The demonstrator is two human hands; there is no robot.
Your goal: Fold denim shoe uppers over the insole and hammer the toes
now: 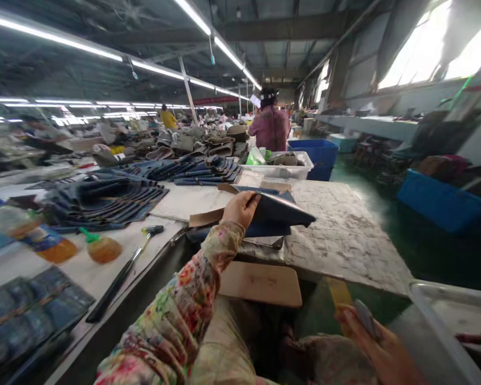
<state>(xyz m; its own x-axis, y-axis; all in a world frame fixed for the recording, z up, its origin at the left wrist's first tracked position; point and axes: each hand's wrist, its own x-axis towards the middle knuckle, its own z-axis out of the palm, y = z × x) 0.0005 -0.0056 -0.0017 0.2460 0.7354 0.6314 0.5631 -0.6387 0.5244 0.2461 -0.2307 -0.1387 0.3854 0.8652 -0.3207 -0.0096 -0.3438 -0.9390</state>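
My left hand [240, 207], in a flowered sleeve, is closed on the edge of a dark blue flat piece [282, 211] and lifts it off a small stack [264, 227] on the worktable [344, 235]. My right hand [374, 342] is low at the bottom right, blurred, its fingers closed round a small grey flat object [366, 318]. A tan board [260, 283] lies below the table edge in front of me.
Rows of denim pieces [104, 200] cover the long table on the left, beside glue bottles [100, 247] and a long black tool [120, 278]. A white tray rim [444, 321] is at right. Blue bins [441, 203] stand on the green floor. A person [270, 125] stands beyond.
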